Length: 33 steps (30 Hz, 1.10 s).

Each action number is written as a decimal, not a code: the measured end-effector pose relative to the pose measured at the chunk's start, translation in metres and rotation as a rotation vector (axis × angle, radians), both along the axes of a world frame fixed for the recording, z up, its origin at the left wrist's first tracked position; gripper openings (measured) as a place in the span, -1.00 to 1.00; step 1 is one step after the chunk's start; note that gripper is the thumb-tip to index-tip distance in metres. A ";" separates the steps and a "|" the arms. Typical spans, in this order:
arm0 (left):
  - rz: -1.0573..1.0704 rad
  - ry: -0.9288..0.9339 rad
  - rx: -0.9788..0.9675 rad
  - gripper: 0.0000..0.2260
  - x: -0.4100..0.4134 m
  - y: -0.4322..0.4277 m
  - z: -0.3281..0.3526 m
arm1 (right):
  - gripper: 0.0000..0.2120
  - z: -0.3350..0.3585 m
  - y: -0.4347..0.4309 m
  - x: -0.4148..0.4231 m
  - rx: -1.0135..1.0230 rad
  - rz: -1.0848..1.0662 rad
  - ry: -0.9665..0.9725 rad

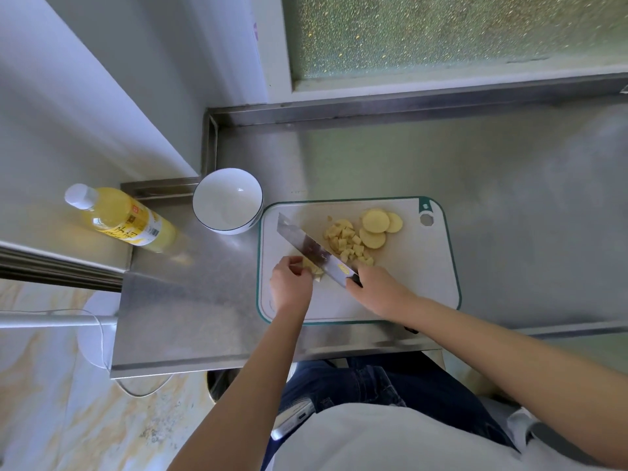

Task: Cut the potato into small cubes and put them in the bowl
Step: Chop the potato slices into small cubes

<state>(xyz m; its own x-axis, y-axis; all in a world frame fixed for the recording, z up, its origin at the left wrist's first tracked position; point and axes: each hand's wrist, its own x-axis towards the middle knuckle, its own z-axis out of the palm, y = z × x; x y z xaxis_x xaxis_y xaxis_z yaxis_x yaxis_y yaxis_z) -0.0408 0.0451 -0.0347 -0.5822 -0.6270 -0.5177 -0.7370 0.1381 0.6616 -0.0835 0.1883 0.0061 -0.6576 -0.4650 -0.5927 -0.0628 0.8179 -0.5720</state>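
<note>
The pale yellow peeled potato piece (313, 268) lies on the near left part of the cutting board, partly hidden under fingers. The left hand (290, 283) holds it in place, fingers curled over it and pinching its top and side. The broad steel cleaver (304, 245) meets the potato piece just right of those fingers. Its blade runs diagonally from far left to near right. The right hand (377, 287) is wrapped round the dark handle of the cleaver, fingers closed tight on it.

A heap of small yellow potato cubes (350, 243) lies on the middle of the board, just right of the blade. Three round potato slices (375, 220) lie overlapping at the far right edge of the heap, touching it.

The white rectangular plastic cutting board with a green rim (424, 283) lies flat on the brushed stainless steel counter (509, 181). The white ceramic bowl with a dark rim line (212, 202) stands on the counter just beside the board's far left corner. A clear plastic bottle of yellow liquid with a white cap (125, 219) stands left of the bowl. A frosted glass window (441, 28) rises beyond the far edge of the counter.
</note>
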 end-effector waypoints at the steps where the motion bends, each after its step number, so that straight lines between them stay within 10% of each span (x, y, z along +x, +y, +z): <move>1: 0.000 0.001 0.006 -0.78 -0.002 0.002 0.000 | -0.80 0.002 0.004 -0.003 -0.023 -0.017 0.014; 9: -0.139 -0.028 0.060 -0.74 -0.018 0.011 0.005 | -0.71 0.007 0.050 -0.031 -0.103 -0.282 0.141; 17: -0.483 0.069 -0.294 -0.71 -0.045 0.011 0.017 | -0.80 -0.003 0.087 -0.058 -0.105 -0.536 0.133; 33: -1.110 0.057 -0.465 -0.50 -0.122 0.061 0.012 | -0.85 -0.007 0.112 -0.070 -0.131 -0.585 0.063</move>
<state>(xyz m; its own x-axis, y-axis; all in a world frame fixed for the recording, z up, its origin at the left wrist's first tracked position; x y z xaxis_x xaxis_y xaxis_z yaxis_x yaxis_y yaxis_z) -0.1623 0.1066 -0.0226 -0.9371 0.1107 -0.3311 -0.0364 0.9122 0.4081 -0.1533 0.3008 -0.0009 -0.8583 -0.0819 -0.5067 0.3396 0.6495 -0.6803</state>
